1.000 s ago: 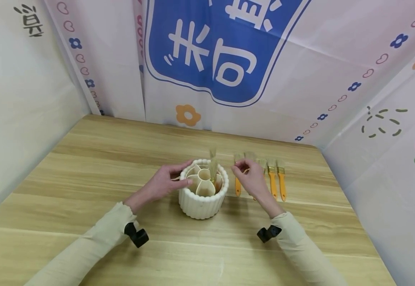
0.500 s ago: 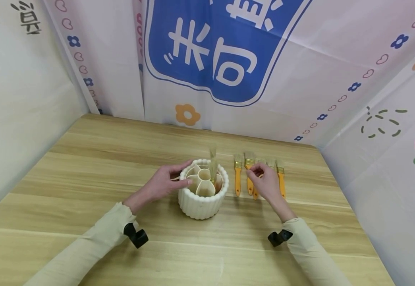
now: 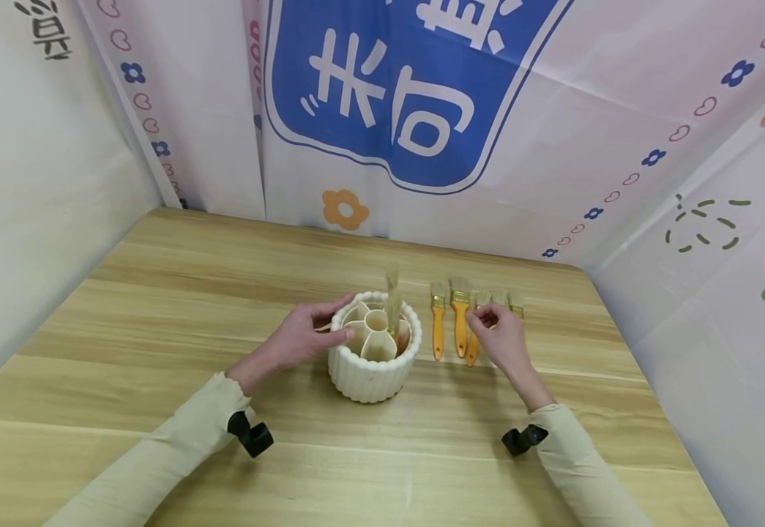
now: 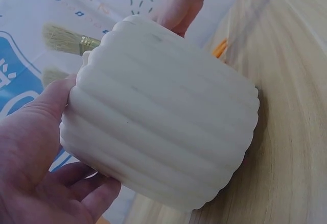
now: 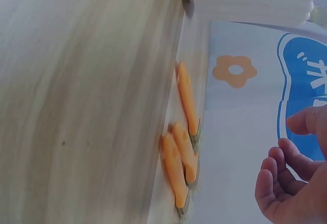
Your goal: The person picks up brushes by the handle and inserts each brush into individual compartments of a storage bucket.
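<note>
White printed cloth (image 3: 540,139) walls the far, left and right sides, with a blue panel (image 3: 382,80) of white characters at the far middle; in front of it spreads the wood-grain table (image 3: 257,461); my pale sleeves (image 3: 151,468) reach in from the near left and near right corners.

Around the middle of the table stands the white round holder (image 3: 367,382), upright, with a ribbed wall, a beaded rim and a petal-like divider (image 3: 378,347) round a central tube; my left hand (image 3: 299,337) grips it from the left, thumb at the rim and fingers bent against the outer wall; my right hand (image 3: 504,338) hangs over the brushes on the right, fingers loosely bent, thumb and forefinger a little apart; whether a fingertip touches a brush beneath it I cannot tell.

Those table brushes (image 3: 460,315) lie in a row right of the holder, orange handles near, pale bristles far, the rightmost partly hidden by my hand; two more, the holder brushes (image 3: 392,311), stand bristles up in its right part, though I cannot tell whether they share a compartment; a small black mount (image 3: 253,437) sits at each wrist.
</note>
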`<state>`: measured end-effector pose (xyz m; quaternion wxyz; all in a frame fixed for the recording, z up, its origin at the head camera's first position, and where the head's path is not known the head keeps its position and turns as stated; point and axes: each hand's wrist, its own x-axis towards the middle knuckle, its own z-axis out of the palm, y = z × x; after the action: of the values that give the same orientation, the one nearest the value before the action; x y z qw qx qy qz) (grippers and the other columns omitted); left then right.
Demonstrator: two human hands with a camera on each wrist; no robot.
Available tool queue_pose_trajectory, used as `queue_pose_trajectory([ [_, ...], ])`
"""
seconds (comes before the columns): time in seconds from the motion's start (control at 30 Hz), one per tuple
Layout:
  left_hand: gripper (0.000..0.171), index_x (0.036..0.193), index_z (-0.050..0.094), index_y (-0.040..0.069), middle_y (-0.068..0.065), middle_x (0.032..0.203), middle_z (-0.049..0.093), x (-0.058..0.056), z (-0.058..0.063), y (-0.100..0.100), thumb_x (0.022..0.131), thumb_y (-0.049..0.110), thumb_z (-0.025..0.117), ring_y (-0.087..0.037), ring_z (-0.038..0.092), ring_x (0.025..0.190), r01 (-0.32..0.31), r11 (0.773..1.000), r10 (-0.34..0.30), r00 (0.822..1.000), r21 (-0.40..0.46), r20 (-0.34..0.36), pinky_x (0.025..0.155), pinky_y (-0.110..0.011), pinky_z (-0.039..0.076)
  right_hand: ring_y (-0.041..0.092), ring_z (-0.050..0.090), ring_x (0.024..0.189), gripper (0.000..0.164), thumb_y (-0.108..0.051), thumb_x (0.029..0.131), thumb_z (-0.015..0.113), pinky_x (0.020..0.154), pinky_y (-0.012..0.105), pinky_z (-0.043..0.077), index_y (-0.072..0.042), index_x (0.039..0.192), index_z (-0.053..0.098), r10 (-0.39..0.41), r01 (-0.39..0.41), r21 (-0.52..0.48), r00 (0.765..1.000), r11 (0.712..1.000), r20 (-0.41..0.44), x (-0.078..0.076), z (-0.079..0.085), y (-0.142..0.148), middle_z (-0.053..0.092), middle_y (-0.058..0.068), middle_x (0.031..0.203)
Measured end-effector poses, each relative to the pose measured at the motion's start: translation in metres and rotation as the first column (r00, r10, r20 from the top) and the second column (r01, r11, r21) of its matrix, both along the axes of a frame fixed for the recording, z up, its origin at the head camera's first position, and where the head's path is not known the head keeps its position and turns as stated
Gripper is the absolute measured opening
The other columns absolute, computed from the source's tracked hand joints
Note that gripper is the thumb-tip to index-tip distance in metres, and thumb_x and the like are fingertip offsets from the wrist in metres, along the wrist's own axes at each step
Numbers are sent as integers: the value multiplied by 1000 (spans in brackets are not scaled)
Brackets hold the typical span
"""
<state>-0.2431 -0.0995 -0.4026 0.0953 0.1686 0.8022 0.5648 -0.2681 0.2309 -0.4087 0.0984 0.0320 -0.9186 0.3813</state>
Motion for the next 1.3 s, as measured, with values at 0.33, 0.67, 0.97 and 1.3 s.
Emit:
queue_pose_trajectory([
  [0.33,65,142,38,14,-15,148,35,2,1,2,85,23,69,-34,47,128,-23,1000,23,1000,-10,-13,101,-37,47,19,55,75,17,-17,87,62,63,19,44,-1,91,65,-48,48,18,999,999,2,0,-4,9,65,15,85],
  [0.67,65,142,39,13,-16,147,36,5,1,3,85,20,69,-35,49,125,-44,999,44,999,5,-8,97,-36,50,21,56,77,18,-17,88,60,66,21,44,0,91,64,-73,73,32,997,997,7,-1,-9,18,65,16,87],
  [0.97,65,141,39,10,-14,149,33,6,-1,5,85,19,69,-34,46,128,-50,999,50,998,20,-31,99,-36,47,12,54,73,21,-19,90,59,62,17,44,1,92,64,-117,116,33,993,993,33,-1,-10,31,65,14,85],
  [1.3,65,141,39,9,-15,149,32,7,-1,6,84,17,70,-34,45,129,-55,998,56,998,27,-34,99,-36,47,14,54,68,22,-21,87,58,59,19,44,0,86,64,-124,125,25,992,992,-16,2,-16,41,63,11,78],
])
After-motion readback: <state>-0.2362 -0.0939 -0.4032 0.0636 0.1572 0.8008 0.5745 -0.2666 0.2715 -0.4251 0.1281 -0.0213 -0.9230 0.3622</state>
